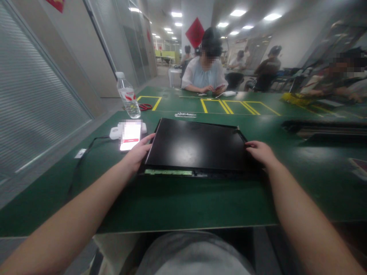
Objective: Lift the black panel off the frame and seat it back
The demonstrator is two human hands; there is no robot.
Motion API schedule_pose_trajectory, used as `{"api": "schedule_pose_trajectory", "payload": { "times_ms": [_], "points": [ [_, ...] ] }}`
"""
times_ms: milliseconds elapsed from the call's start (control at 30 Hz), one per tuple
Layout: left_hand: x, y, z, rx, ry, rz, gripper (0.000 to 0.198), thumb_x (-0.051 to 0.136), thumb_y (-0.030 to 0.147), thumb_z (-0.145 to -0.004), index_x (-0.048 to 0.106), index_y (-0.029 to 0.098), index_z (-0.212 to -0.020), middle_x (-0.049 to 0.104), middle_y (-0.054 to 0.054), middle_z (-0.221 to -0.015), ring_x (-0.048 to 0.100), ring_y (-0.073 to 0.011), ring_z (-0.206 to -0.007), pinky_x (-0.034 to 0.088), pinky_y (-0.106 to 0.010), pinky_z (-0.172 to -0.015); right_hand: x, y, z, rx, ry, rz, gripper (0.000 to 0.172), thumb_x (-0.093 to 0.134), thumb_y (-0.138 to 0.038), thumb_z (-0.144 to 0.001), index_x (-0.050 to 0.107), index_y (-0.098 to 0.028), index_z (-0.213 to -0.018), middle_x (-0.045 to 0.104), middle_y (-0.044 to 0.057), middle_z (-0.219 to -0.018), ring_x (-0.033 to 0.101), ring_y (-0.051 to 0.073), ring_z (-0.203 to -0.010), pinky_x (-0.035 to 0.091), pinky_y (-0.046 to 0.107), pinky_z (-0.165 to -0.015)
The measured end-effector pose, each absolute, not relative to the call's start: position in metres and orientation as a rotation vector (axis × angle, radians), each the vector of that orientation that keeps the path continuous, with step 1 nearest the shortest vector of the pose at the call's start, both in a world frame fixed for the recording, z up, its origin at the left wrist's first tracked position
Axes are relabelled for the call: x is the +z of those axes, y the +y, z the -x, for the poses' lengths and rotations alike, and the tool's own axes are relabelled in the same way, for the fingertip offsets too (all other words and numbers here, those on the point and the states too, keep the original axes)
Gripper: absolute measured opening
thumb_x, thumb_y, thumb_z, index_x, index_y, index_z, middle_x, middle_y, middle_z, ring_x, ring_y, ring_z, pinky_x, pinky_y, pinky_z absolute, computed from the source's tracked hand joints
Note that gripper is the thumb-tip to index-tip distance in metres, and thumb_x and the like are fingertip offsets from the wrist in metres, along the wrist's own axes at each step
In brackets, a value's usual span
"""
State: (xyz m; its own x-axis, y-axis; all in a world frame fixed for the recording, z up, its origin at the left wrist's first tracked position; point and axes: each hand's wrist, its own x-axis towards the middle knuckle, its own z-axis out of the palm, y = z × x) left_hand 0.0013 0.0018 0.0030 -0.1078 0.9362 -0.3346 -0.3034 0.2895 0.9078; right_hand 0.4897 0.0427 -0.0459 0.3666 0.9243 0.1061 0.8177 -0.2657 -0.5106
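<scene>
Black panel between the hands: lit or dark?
Dark: the panel shows a plain black face with no image, only a soft pale glare spot.

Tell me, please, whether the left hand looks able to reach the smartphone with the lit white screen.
Probably yes: the left hand is at the left edge of the black rectangular panel, close beside the smartphone, and nothing visible blocks the way, though it would likely leave the panel.

Bare forearms (pixel 86 202) reach forward — left hand (pixel 140 152), right hand (pixel 262 152) well apart.
</scene>
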Motion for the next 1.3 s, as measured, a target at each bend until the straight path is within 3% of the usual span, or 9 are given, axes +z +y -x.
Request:
{"api": "schedule_pose_trajectory", "payload": {
  "times_ms": [167, 333, 467, 600, 767, 900, 1067, 1200, 1300],
  "points": [
    [0.009, -0.002, -0.003, 1.191, 1.195, -0.744, 0.058, 0.077, -0.002, -0.078, 0.077, 0.012, -0.135, 0.086, -0.009, -0.086, 0.078, -0.0198, -0.056, 0.061, -0.023, -0.048, -0.046, 0.043, -0.488, 0.273, -1.519, 2.160, 0.037, 0.071, -0.025, -0.079, 0.086, -0.022, -0.113, 0.082, 0.013, -0.118, 0.075, 0.032, -0.108, 0.058, 0.041, -0.093],
    [0.018, -0.005, -0.004, 1.211, 1.237, -0.744, 0.061, 0.063, -0.008, -0.077, 0.078, 0.011, -0.133, 0.084, -0.008, -0.080, 0.074, -0.0169, -0.052, 0.059, -0.022, -0.047, -0.043, 0.041, -0.485, 0.266, -1.545, 2.166, 0.038, 0.071, -0.026, -0.080, 0.086, -0.022, -0.115, 0.082, 0.014, -0.118, 0.076, 0.032, -0.107, 0.059, 0.041, -0.093],
    [0.017, -0.004, -0.003, 1.200, 1.266, -0.753, 0.053, 0.064, -0.006, -0.074, 0.083, 0.009, -0.121, 0.084, -0.010, -0.081, 0.072, -0.0172, -0.053, 0.057, -0.022, -0.045, -0.041, 0.040, -0.482, 0.259, -1.576, 2.181, 0.041, 0.069, -0.026, -0.083, 0.086, -0.021, -0.120, 0.081, 0.014, -0.117, 0.075, 0.032, -0.108, 0.058, 0.041, -0.093],
    [0.014, 0.000, -0.001, 1.232, 1.356, -0.794, 0.035, 0.064, -0.004, -0.074, 0.086, 0.013, -0.096, 0.085, -0.009, -0.085, 0.079, -0.0190, -0.070, 0.060, -0.020, -0.054, -0.041, 0.038, -0.479, 0.252, -1.613, 2.176, 0.041, 0.069, -0.027, -0.084, 0.086, -0.021, -0.121, 0.081, 0.013, -0.111, 0.076, 0.031, -0.102, 0.058, 0.039, -0.089],
    [0.012, 0.001, 0.000, 1.230, 1.458, -0.839, 0.007, 0.081, 0.011, -0.078, 0.084, 0.016, -0.081, 0.086, -0.009, -0.087, 0.080, -0.0220, -0.081, 0.059, -0.021, -0.057, -0.040, 0.037, -0.476, 0.225, -1.648, 2.175, 0.041, 0.068, -0.027, -0.087, 0.086, -0.020, -0.122, 0.081, 0.014, -0.113, 0.075, 0.030, -0.104, 0.058, 0.038, -0.090],
    [0.009, -0.001, 0.003, 1.226, 1.483, -0.837, 0.019, 0.089, 0.008, -0.068, 0.084, 0.017, -0.085, 0.084, -0.006, -0.078, 0.077, -0.0195, -0.068, 0.060, -0.023, -0.058, -0.039, 0.037, -0.475, 0.229, -1.657, 2.193, 0.041, 0.067, -0.027, -0.088, 0.085, -0.019, -0.124, 0.080, 0.014, -0.114, 0.075, 0.031, -0.105, 0.058, 0.039, -0.090],
    [0.003, 0.001, 0.009, 1.183, 1.422, -0.875, 0.034, 0.093, 0.009, -0.061, 0.086, 0.015, -0.093, 0.087, -0.010, -0.088, 0.081, -0.0231, -0.072, 0.064, -0.028, -0.064, -0.041, 0.038, -0.477, 0.247, -1.658, 2.178, 0.041, 0.067, -0.028, -0.088, 0.085, -0.019, -0.124, 0.080, 0.014, -0.111, 0.074, 0.031, -0.103, 0.057, 0.040, -0.093],
    [-0.003, 0.004, 0.014, 1.182, 1.417, -0.940, 0.040, 0.097, 0.017, -0.059, 0.087, 0.016, -0.098, 0.088, -0.013, -0.100, 0.084, -0.0308, -0.091, 0.068, -0.035, -0.075, -0.041, 0.038, -0.478, 0.244, -1.653, 2.183, 0.041, 0.067, -0.028, -0.088, 0.085, -0.020, -0.123, 0.079, 0.014, -0.109, 0.074, 0.031, -0.101, 0.057, 0.041, -0.093],
    [-0.005, 0.004, 0.015, 1.243, 1.410, -0.987, 0.047, 0.101, 0.023, -0.054, 0.088, 0.017, -0.098, 0.085, -0.016, -0.125, 0.079, -0.0384, -0.117, 0.067, -0.045, -0.094, -0.040, 0.038, -0.477, 0.256, -1.648, 2.196, 0.041, 0.067, -0.028, -0.088, 0.084, -0.020, -0.125, 0.079, 0.014, -0.115, 0.074, 0.032, -0.105, 0.057, 0.041, -0.094]
  ]
}}
